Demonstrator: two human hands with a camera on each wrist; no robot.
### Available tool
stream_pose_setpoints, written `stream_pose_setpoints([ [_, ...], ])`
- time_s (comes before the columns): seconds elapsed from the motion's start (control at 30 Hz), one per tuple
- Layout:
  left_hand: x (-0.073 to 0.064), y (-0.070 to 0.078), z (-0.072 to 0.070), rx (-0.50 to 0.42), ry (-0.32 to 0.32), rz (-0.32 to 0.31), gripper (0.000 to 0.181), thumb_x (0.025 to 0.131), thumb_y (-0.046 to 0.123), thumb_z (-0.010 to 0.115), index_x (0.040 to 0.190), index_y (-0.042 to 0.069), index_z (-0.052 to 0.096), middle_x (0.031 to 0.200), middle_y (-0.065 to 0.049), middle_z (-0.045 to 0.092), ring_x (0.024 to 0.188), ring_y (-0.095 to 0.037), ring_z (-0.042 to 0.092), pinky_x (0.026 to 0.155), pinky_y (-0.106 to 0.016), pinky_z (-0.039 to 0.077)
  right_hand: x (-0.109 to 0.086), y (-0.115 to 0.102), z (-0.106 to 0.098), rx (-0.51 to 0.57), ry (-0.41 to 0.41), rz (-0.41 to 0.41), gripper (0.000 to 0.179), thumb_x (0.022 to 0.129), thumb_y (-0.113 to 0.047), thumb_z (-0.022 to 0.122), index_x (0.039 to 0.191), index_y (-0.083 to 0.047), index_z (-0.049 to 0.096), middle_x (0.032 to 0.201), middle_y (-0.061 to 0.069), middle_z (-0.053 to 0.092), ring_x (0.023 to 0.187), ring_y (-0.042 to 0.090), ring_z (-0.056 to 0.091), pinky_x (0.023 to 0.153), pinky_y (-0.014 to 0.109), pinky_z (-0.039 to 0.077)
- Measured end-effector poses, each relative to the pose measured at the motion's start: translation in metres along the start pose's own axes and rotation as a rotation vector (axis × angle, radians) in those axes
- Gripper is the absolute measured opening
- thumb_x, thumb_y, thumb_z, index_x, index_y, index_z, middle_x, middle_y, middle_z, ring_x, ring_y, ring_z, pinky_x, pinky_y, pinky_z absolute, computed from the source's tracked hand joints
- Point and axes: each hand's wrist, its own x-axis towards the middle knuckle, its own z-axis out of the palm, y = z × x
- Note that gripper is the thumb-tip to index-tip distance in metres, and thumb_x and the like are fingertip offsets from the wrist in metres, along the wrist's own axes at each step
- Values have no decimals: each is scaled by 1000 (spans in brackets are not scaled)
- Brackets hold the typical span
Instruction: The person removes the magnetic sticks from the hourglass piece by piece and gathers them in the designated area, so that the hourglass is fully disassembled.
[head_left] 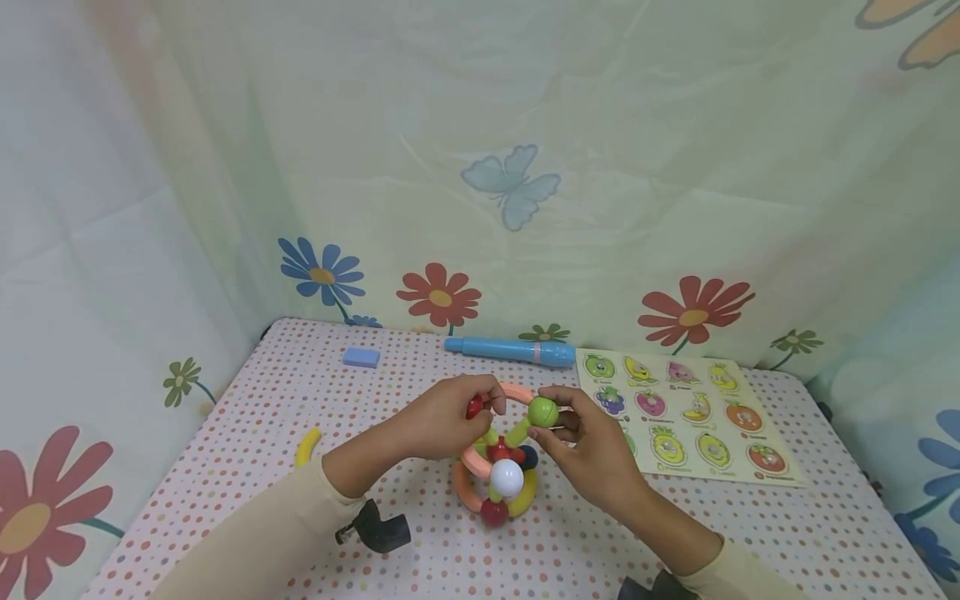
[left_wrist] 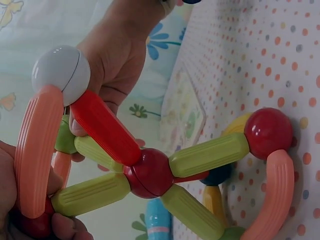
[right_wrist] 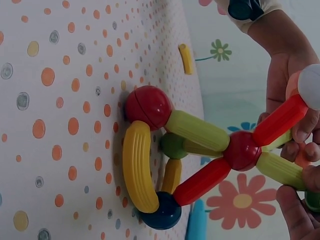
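Note:
A model of magnetic balls and sticks (head_left: 501,454) stands on the table between the two hands. My left hand (head_left: 450,417) grips a red ball (left_wrist: 35,220) at its upper left. On the other side, the fingers of my right hand (head_left: 588,450) pinch a green ball (head_left: 543,412). Red and light green sticks meet at a red centre ball (left_wrist: 149,172). A white ball (head_left: 507,478) sits at the top, on the near side, joined to a curved orange stick (left_wrist: 37,152). Lower down, a curved yellow stick (right_wrist: 139,167) links a red ball to a dark blue ball (right_wrist: 161,211).
Behind the model lies a blue pen-shaped toy (head_left: 510,352). A fruit picture sheet (head_left: 690,417) is at the right. To the left are a small blue block (head_left: 362,357) and a loose curved yellow stick (head_left: 307,447). Printed cloth walls surround the dotted tabletop (head_left: 247,450).

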Motion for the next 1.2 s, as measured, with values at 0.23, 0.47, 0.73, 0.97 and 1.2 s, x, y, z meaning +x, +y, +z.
stream_pose_setpoints([
  [0.23,0,1,0,-38,4,-42,15,98,6,67,109,16,67,94,1,61,71,-14,57,59,-27,50,0,0,-1,7,5,11,54,83,7,81,130,-2,56,113,11,68,97,20,74,78,24,58],
  [0.47,0,1,-1,-40,-2,-52,17,97,6,69,108,19,66,99,1,61,78,-16,60,63,-28,53,0,0,-1,17,8,24,53,83,7,80,129,-1,56,114,12,68,99,22,73,78,24,58],
  [0.73,0,1,0,-50,-17,-43,16,98,6,68,110,16,65,93,0,60,75,-15,58,61,-27,50,0,1,0,55,13,42,49,85,7,79,127,-2,55,110,14,69,97,22,74,74,25,59],
  [0.97,0,0,0,-59,-21,-44,17,98,5,68,109,17,63,90,-1,59,73,-15,58,58,-26,49,0,-1,-1,98,9,110,47,89,2,77,129,-1,52,110,15,70,99,22,74,73,25,59],
  [1.2,0,0,0,-38,-18,-39,17,98,5,68,110,16,63,94,2,62,76,-15,58,63,-27,50,4,7,-9,-15,38,67,49,90,-4,78,132,-3,53,118,9,66,109,24,68,86,30,58],
])
